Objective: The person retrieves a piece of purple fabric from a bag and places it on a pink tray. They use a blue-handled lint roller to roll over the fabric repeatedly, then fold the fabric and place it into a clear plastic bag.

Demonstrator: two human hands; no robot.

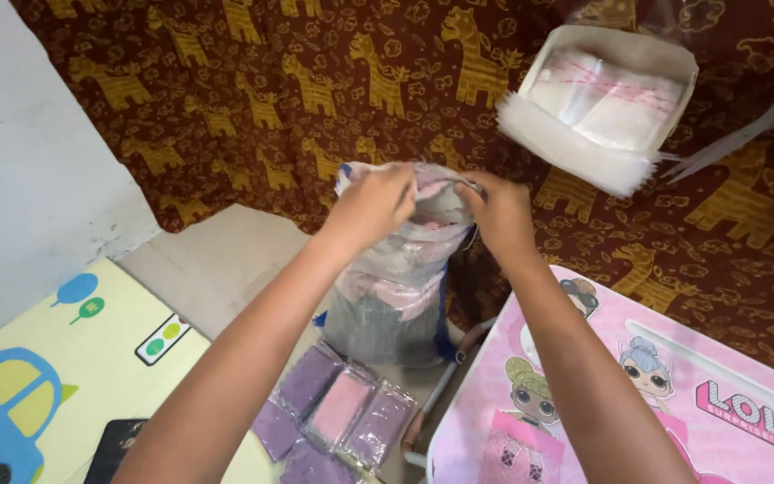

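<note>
Forearms fill the foreground; pink kids' table (674, 430) is seen at 4 o'clock, w/ small purple and pink packets (338, 417) at 6; big clear plastic bag (396, 287) stands at centre on the floor; its mouth is pinched shut-tight by left hand (374, 204) & right hand (499, 211); white box of plastic sleeves (602, 103) is seen at 1 o'clock, against giraffe-print cloth (297, 90).

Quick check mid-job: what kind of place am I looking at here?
Probably a home floor used for packing: a children's play mat, a pink cartoon table, a giraffe-print cloth, and both hands at a clear plastic bag.
</note>
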